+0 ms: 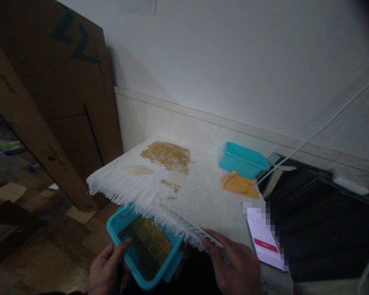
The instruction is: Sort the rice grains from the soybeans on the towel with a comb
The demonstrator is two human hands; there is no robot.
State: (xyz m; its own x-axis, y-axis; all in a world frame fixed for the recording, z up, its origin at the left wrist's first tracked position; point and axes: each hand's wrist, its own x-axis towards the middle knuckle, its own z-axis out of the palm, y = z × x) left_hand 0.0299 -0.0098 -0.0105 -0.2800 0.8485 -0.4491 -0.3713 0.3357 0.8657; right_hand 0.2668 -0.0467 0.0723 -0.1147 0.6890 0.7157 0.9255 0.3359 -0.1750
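My left hand (107, 268) grips the near side of a teal tray (117, 223) partly filled with yellow beans (150, 246), held just below the fringed front edge of a white towel (203, 196). My right hand (235, 268) is closed on a thin white ruler-like strip (187, 225) that lies along the towel's front edge. On the towel sit a pile of yellow beans (167, 155), a few stray beans (170, 185) and a small patch of white grains (137, 170).
A second teal tray (242, 159) and an orange lid-like piece (238, 184) lie at the towel's right. A phone (266, 243) rests near my right hand. A tall cardboard box (58, 94) leans at the left; a white cable (320, 131) crosses the right.
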